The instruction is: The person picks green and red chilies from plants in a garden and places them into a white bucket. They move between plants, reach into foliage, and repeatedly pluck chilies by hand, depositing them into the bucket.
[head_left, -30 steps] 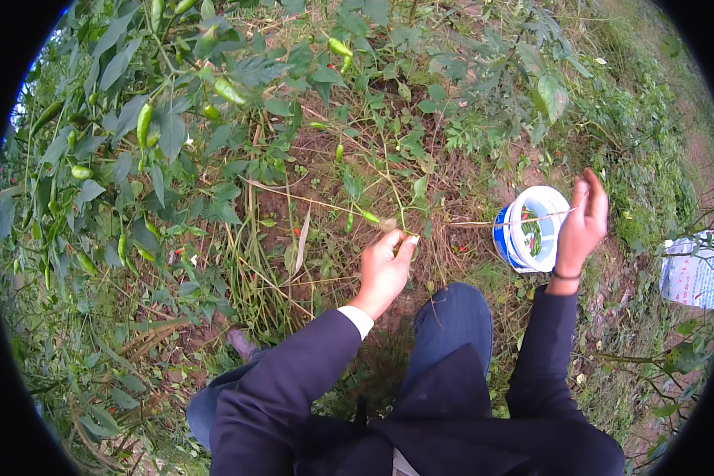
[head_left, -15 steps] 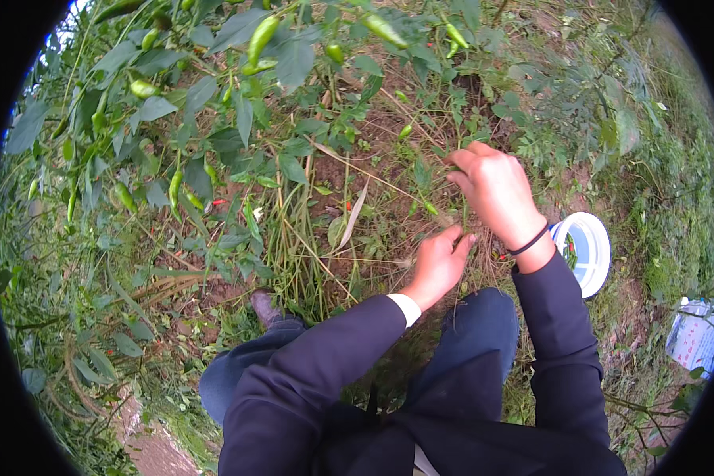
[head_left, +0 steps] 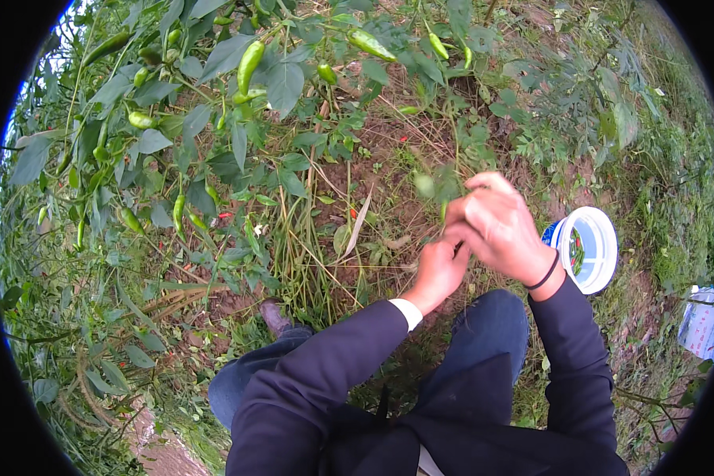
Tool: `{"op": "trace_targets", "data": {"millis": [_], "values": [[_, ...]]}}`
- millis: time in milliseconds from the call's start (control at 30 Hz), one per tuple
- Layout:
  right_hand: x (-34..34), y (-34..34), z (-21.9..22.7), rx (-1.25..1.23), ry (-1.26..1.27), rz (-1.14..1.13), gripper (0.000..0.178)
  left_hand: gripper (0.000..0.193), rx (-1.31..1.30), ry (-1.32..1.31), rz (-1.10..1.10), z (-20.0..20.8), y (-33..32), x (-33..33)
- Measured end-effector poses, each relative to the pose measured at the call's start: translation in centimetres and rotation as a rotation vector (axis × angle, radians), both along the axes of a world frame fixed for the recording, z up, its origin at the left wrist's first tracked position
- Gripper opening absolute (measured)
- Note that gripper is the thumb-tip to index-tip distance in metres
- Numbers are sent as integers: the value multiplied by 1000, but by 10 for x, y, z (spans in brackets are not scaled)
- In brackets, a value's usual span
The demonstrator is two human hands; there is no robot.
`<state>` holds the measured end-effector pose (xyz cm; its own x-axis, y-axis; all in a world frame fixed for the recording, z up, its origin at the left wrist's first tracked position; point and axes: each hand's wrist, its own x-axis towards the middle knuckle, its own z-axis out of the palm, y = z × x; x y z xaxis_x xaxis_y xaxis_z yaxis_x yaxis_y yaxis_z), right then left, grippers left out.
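My left hand [head_left: 439, 271] is closed in front of my knees, thumb and finger pinched together; what is between them is hidden. Right above it, my right hand [head_left: 500, 226] is curled and slightly blurred, its fingertips meeting the left hand's. Something it may hold cannot be made out. A small green chilli [head_left: 444, 210] hangs just beside the right fingers. Blurred leaves [head_left: 435, 184] of a chilli plant stand just beyond them. To the right of my right wrist is an open bucket [head_left: 609, 252] with a white rim, with red and green chillies [head_left: 577, 252] inside.
Chilli plants with several green pods [head_left: 250, 67] fill the upper left. Dry stalks and a pale dead leaf [head_left: 358, 222] lie over brown soil. A printed white container [head_left: 704, 321] lies at the far right. My shoe [head_left: 274, 316] rests among weeds at left.
My right hand has come down and now meets my left hand, which has barely moved. The leaves by the right hand are blurred. The view has shifted slightly.
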<state>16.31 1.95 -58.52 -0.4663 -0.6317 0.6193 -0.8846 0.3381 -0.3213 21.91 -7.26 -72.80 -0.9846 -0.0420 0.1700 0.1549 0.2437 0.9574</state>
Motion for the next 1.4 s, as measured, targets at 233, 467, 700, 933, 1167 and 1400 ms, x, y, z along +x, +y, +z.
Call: {"op": "trace_targets", "data": {"millis": [233, 467, 700, 933, 1167, 1400], "values": [[91, -44, 9, -11, -90, 368, 30, 52, -13, -397, -157, 9, -48, -21], [125, -86, -29, -468, -631, 474, 21, 41, -919, -298, 269, 77, -177, -76], [89, -88, -110, -504, -1008, 52, 15, 22, -440, -41, -8, 115, -217, -142], [79, -83, -110, -587, -964, -74, 14, 35, -833, -75, 538, 82, -228, -187], [79, -81, -112, -490, -966, -82, 13, 25, -952, -138, 405, 57, -229, -194], [77, -74, -114, -467, -989, -122, 14, 22, 133, -273, 44, 53, -243, -189]]}}
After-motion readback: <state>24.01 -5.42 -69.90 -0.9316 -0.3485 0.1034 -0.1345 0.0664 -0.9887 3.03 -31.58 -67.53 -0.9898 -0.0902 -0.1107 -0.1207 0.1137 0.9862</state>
